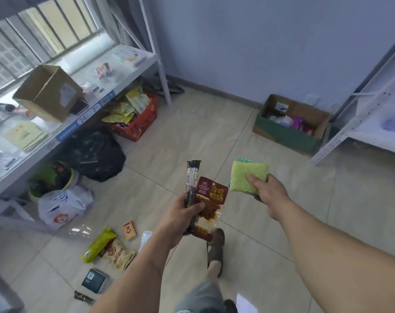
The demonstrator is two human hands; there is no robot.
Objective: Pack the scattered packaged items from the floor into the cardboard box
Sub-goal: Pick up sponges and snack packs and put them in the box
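Left hand (183,213) grips two glossy snack packets (211,199); right hand (267,192) pinches rough yellow-green sponges (248,175). Open cardboard box (291,125) far right; packets (108,247) scattered near left.

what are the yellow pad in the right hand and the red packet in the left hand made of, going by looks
Yellow pad: looks like a scouring sponge, a coarse, sparkly woven cover over a soft pad; a green one sits behind it. The right hand pinches it.

Red packet: seemingly glossy printed plastic film, with a clear window showing food. The left hand grips it with a dark slim packet, also shiny film.
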